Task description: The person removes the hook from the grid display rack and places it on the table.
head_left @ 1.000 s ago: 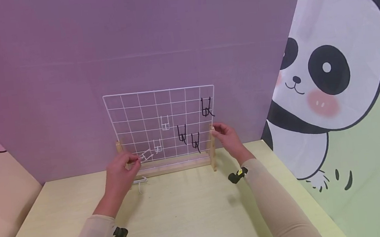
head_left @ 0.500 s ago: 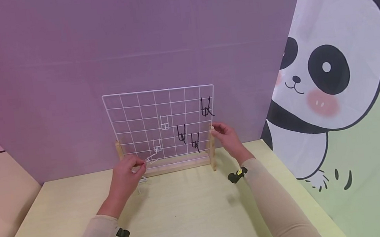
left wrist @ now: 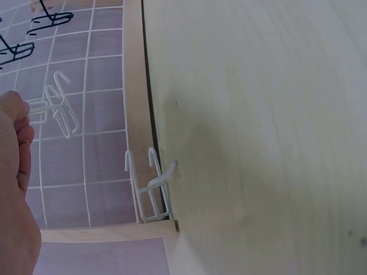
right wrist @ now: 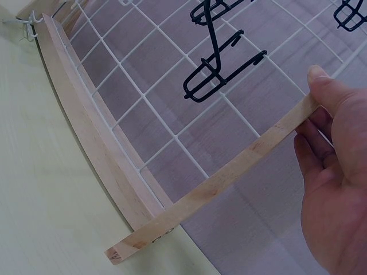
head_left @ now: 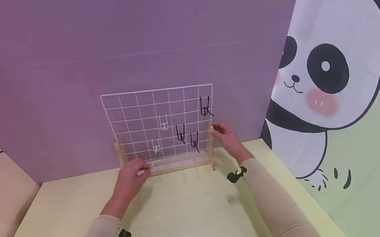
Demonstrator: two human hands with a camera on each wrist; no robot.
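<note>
In the head view a white wire grid panel (head_left: pixel 136 127) stands upright in a wooden stand (head_left: pixel 181 166). My left hand (head_left: pixel 131 179) is in front of the panel's lower left part. Its thumb and fingers pinch a white wire hook (left wrist: pixel 61 109), whose curled ends point toward the grid in the left wrist view. With thumb and fingers on either side, my right hand (head_left: pixel 228 139) grips the stand's right post (right wrist: pixel 229 175) near its top. Hanging on the grid are two white hooks, an upper one (head_left: pixel 164 124) and a lower one (head_left: pixel 156 147).
Black hooks hang on the right part of the grid: one high (head_left: pixel 204 107), two lower (head_left: pixel 181 134). Another white hook (left wrist: pixel 150 192) is by the stand's base at the left end, mostly hidden in the head view. The pale table (head_left: pixel 192 217) meets a purple wall (head_left: pixel 53 89) behind.
My left hand has moved right and slightly down along the panel, carrying the white hook toward the lower rows. The right hand has stayed on the post.
</note>
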